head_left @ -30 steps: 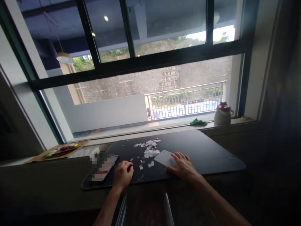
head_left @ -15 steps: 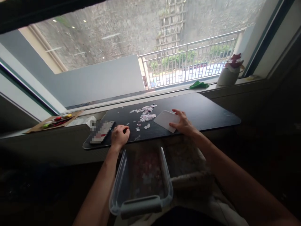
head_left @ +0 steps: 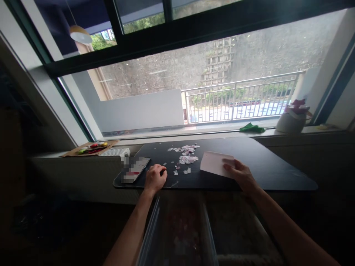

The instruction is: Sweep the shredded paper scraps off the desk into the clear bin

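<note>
My right hand (head_left: 240, 173) grips the near right corner of a pale flat card (head_left: 215, 163), lifting its edge off the black mat (head_left: 263, 162). My left hand (head_left: 155, 178) rests curled on the mat's near edge, fingers pinched together; whatever is in them is too small to name. Between the hands lies a scatter of small pale and pink paper scraps (head_left: 185, 154). A phone (head_left: 135, 169) lies on the mat just left of my left hand.
A clear plastic bin (head_left: 177, 236) holding pale scraps sits below the mat's near edge, by my lap. On the sill stand a white pot (head_left: 291, 122) and a green cloth (head_left: 252, 128). A cardboard tray with coloured items (head_left: 90, 147) lies at the left.
My right hand has gone from lying flat on the card to gripping its corner and raising it. The left hand stays curled by the phone. The camera view has tilted down and back up.
</note>
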The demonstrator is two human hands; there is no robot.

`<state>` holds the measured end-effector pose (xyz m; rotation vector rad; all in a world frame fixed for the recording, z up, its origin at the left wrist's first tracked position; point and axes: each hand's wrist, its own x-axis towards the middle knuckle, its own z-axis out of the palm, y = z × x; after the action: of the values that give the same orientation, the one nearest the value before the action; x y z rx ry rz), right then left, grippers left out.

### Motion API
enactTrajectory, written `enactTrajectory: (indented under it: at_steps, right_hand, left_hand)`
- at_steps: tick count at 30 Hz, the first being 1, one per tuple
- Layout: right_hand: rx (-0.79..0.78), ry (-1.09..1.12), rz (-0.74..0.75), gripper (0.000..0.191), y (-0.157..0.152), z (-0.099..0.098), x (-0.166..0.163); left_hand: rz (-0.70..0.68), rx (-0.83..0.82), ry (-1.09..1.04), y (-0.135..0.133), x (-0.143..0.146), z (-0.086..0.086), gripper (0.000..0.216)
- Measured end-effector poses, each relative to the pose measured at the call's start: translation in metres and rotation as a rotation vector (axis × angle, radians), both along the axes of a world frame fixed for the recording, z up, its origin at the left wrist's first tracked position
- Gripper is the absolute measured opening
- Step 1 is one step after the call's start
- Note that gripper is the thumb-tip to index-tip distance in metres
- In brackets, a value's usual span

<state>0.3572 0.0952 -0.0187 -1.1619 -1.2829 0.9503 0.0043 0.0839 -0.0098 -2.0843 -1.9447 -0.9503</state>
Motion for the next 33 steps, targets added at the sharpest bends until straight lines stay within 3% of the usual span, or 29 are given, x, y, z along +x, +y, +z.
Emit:
enactTrajectory:
  at_steps: [11, 21, 26, 29, 33]
  right_hand:
    - [-0.003, 0.038, 0.083, 0.034, 0.018, 0.002, -0.047]
    - [-0.034, 0.052, 0.027, 0.034, 0.016, 0.0, -0.041]
    - [-0.031, 0.003, -0.005, 0.033, 0.016, 0.0, -0.042]
    - [-0.032, -0.027, -0.013, 0.033, 0.014, 0.002, -0.043]
    - [-0.029, -0.07, -0.041, 0.033, 0.014, 0.005, -0.045]
  left_hand:
    - [-0.005, -0.034, -0.027, -0.006, 0.007, 0.003, 0.019]
    - [-0.01, -0.029, -0.074, -0.006, 0.008, 0.001, 0.018]
    - [-0.028, -0.024, -0.109, -0.009, 0.009, 0.011, 0.02]
    - [-0.097, -0.049, -0.128, -0.028, 0.021, 0.023, 0.024]
    - [-0.384, -0.179, -0.095, -0.075, 0.056, 0.038, 0.023]
